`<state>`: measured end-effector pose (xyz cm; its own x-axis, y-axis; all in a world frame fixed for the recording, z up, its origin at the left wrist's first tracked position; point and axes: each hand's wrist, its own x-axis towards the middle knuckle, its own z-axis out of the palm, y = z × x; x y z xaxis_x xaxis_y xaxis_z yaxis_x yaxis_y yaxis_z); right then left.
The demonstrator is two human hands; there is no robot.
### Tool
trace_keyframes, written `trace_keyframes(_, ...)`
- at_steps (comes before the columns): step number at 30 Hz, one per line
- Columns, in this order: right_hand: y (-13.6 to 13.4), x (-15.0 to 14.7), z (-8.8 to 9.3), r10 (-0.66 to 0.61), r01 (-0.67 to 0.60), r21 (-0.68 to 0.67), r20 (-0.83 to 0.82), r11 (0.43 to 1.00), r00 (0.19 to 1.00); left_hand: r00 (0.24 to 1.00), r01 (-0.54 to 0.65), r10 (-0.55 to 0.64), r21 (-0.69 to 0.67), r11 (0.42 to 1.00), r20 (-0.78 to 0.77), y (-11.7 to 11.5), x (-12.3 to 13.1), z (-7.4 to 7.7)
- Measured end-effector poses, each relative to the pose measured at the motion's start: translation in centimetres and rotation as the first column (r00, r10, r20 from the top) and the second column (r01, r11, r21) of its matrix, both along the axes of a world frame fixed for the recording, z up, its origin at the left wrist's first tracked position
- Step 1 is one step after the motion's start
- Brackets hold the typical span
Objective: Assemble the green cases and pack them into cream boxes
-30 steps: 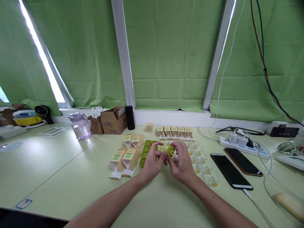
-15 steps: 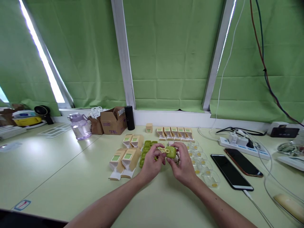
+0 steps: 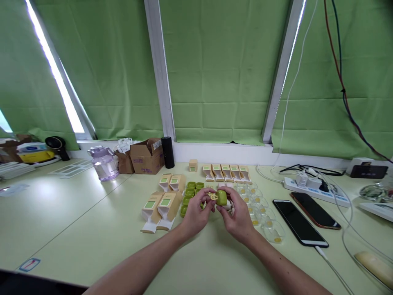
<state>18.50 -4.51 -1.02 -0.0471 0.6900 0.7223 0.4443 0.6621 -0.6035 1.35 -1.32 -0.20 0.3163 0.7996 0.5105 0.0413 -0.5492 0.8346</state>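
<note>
Both hands (image 3: 197, 213) (image 3: 238, 214) hold a small green case (image 3: 221, 198).

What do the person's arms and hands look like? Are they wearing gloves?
No gloves! The left hand and right hand are bare. No sleeves, watch or bracelet show on the left forearm or right forearm, which has small dark spots.

Both forearms (image 3: 150, 262) reach forward; left hand (image 3: 196, 213) and right hand (image 3: 238, 215) are near together; fingers (image 3: 233, 194) bend inward.
</note>
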Motion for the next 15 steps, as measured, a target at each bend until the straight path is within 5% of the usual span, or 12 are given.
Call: trace_keyframes(15,-0.19,-0.32,0.06,0.044,-0.046,-0.04,-0.046,0.998,0.998,0.995,-0.09,0.092,0.065,0.994,-0.023,-0.05,-0.12,-0.17)
